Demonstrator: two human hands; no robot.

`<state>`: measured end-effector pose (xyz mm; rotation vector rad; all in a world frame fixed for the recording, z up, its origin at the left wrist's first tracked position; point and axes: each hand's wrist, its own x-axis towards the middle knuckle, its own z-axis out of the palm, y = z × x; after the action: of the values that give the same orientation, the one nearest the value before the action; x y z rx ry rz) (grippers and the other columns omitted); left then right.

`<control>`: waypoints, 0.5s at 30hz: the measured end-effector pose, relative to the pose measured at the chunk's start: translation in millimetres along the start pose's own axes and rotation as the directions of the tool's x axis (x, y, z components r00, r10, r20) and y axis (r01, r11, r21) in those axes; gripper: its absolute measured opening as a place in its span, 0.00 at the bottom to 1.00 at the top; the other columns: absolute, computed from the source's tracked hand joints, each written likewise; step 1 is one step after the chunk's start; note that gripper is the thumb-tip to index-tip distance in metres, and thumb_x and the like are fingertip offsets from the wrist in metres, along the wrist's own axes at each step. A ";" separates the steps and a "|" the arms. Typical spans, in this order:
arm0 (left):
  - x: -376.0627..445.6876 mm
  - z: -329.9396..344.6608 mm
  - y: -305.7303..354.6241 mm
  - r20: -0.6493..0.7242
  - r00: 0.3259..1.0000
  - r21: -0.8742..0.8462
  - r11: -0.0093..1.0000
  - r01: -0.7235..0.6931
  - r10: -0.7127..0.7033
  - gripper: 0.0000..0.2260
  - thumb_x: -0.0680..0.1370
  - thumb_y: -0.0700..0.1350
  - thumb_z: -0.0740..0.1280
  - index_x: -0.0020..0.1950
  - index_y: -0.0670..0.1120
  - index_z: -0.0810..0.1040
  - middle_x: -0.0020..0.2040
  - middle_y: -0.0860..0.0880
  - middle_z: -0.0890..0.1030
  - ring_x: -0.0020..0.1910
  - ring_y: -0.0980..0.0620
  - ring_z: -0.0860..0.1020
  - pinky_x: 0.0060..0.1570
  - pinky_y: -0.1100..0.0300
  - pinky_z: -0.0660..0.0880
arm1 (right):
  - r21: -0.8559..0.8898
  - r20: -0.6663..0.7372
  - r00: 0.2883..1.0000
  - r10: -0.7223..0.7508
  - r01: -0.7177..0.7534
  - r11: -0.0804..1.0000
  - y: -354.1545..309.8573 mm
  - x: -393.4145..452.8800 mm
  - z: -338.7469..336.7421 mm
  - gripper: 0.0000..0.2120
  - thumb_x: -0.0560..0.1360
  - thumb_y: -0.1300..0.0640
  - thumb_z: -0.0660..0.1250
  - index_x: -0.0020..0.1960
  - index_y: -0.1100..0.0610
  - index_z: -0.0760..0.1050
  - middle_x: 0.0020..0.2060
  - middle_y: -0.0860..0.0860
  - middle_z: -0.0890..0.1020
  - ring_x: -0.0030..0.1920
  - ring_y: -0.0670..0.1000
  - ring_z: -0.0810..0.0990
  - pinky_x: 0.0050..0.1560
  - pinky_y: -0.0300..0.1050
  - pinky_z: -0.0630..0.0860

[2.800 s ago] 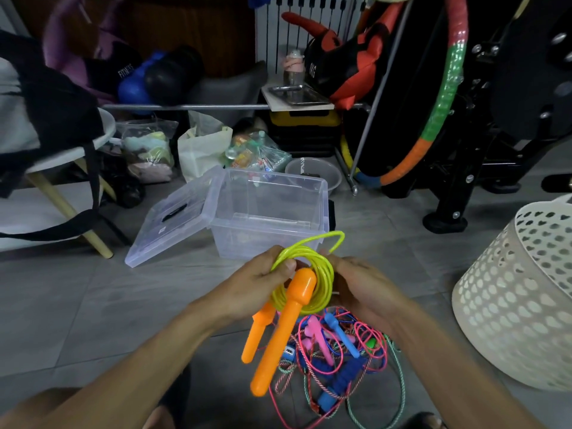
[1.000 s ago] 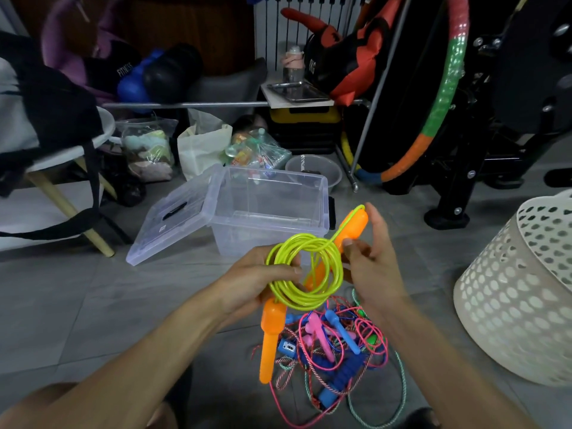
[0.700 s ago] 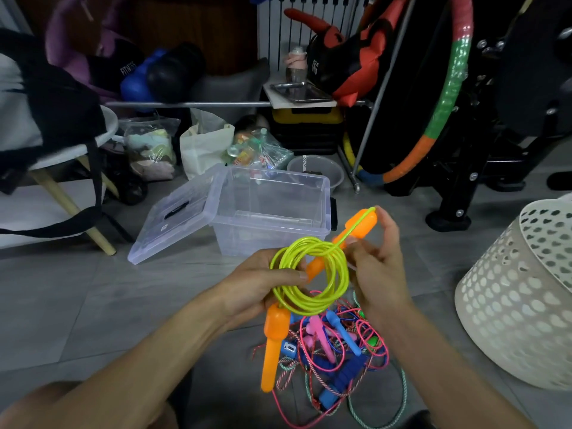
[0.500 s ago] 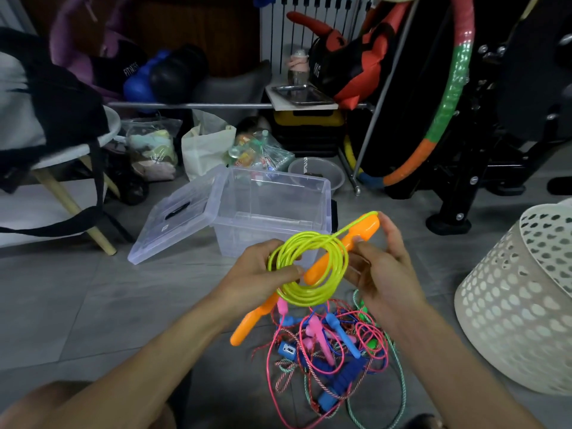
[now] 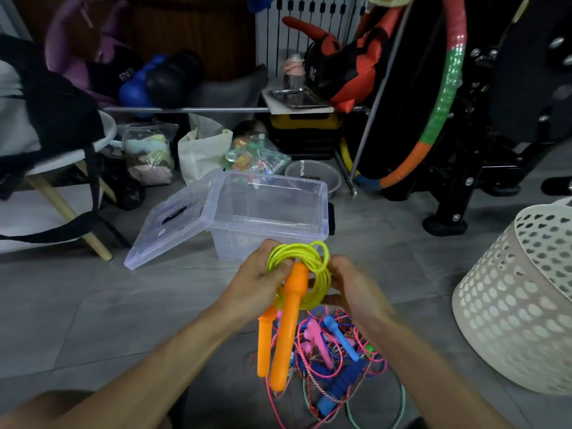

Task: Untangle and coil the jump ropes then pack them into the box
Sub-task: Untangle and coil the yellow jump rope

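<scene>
Both orange handles now hang down side by side below left hand. Clear box open beyond fingers. Yellow-green coil gripped between left thumb and right hand, fingers curled round cord. Tangled ropes on floor beneath.

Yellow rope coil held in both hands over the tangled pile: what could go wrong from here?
1. The yellow coil looks untied; letting go with either the left hand or the right hand could let it spring open.
2. The orange handles dangle just above the tangled ropes and may snag them.
</scene>
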<state>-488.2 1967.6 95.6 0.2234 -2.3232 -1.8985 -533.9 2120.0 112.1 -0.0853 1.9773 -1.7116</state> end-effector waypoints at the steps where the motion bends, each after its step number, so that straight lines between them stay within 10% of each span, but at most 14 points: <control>1: 0.2 1.3 -0.2 -0.027 1.000 0.007 1.000 -0.006 0.006 0.02 0.79 0.38 0.63 0.47 0.44 0.72 0.38 0.49 0.77 0.37 0.60 0.75 0.39 0.68 0.72 | -0.073 0.000 1.000 0.013 -0.013 0.997 2.8 0.5 0.9 0.19 0.78 0.50 0.55 0.38 0.55 0.81 0.42 0.58 0.85 0.48 0.58 0.83 0.57 0.57 0.77; 4: 1.4 1.8 0.4 -0.074 0.997 0.033 0.999 -0.027 0.029 0.01 0.79 0.38 0.62 0.48 0.42 0.72 0.39 0.49 0.76 0.36 0.61 0.74 0.38 0.70 0.71 | -0.191 -0.057 0.998 -0.008 -0.003 0.982 9.2 1.4 1.7 0.18 0.72 0.42 0.59 0.45 0.52 0.81 0.46 0.53 0.84 0.50 0.55 0.82 0.59 0.58 0.76; 8: 4.6 1.0 -4.8 -0.198 0.980 0.104 0.995 -0.007 0.027 0.04 0.79 0.39 0.62 0.46 0.46 0.70 0.38 0.53 0.74 0.36 0.61 0.72 0.38 0.70 0.69 | -0.322 -0.316 0.858 -0.405 0.305 0.896 3.3 -5.2 -3.7 0.03 0.77 0.57 0.64 0.48 0.53 0.76 0.39 0.48 0.81 0.41 0.48 0.79 0.47 0.44 0.77; 15: 5.1 7.1 -4.1 -0.225 0.974 0.165 0.985 0.048 -0.010 0.05 0.78 0.42 0.64 0.43 0.48 0.70 0.37 0.52 0.75 0.37 0.55 0.75 0.34 0.69 0.70 | -0.743 0.123 0.887 -0.445 0.380 0.551 17.3 -8.9 16.0 0.20 0.70 0.50 0.71 0.59 0.51 0.71 0.50 0.49 0.76 0.46 0.52 0.78 0.48 0.49 0.75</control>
<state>-494.5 1972.7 90.2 0.4661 -2.3374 -1.5928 -514.6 2112.4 97.8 -0.8604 2.7761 -0.9738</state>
